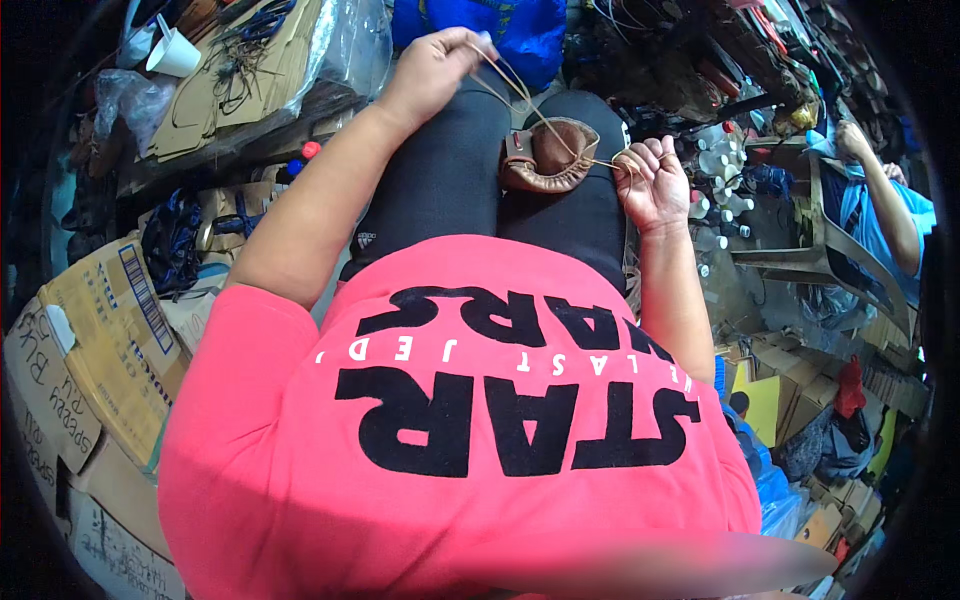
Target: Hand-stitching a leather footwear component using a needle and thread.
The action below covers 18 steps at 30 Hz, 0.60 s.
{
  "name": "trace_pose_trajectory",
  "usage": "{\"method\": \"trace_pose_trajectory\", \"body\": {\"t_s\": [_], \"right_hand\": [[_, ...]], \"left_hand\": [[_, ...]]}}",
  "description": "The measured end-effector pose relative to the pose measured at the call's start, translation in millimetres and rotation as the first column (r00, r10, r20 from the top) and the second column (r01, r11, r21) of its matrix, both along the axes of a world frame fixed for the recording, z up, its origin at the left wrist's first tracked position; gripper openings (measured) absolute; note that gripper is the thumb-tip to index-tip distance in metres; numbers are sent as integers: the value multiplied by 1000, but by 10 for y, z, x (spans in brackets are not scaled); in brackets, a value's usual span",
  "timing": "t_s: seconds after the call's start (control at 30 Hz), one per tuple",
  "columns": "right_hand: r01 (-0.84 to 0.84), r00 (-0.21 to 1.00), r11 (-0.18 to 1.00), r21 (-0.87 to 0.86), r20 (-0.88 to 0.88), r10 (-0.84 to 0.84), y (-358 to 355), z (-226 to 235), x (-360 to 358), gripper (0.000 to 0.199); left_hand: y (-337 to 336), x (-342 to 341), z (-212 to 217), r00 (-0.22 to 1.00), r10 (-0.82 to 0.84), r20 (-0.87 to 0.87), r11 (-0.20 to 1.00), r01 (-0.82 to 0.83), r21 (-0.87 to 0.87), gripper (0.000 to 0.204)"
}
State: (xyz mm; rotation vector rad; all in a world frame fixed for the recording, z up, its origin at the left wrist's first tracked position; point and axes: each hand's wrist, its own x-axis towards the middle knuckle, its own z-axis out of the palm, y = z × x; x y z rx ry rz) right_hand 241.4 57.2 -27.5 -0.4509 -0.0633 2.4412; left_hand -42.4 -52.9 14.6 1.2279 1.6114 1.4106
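Note:
A brown leather shoe upper (pixel 563 148), shaped like a moccasin with a gathered edge, rests on my thighs near the right knee. Thin tan cord (pixel 602 162) runs from its edge toward both sides. My left hand (pixel 440 72) is raised beyond the shoe upper, to its left, with the fingertips pinched on a long loop of the cord. Close by the shoe upper's right side, my right hand (pixel 655 182) is closed with the cord drawn across its fingers. Whether a needle is in either hand is too small to tell.
Cardboard boxes (pixel 110 330) are stacked at the left. Flat cardboard (pixel 225 80) and a white cup (pixel 174 52) lie at the far left. Several small bottles (pixel 718 160) stand right of my knee, beside a plastic chair (pixel 835 245). Another person in blue (pixel 885 210) is at the far right.

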Motion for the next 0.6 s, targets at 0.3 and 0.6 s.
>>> {"method": "trace_pose_trajectory", "body": {"t_s": [0.3, 0.6], "right_hand": [[-42, 902, 957, 288, 423, -88, -98, 78, 246, 43], [-833, 198, 436, 340, 919, -340, 442, -68, 1287, 44]], "left_hand": [[-131, -71, 156, 460, 25, 887, 997, 58, -58, 49], [-721, -1150, 110, 613, -50, -789, 977, -135, -166, 37]]}}
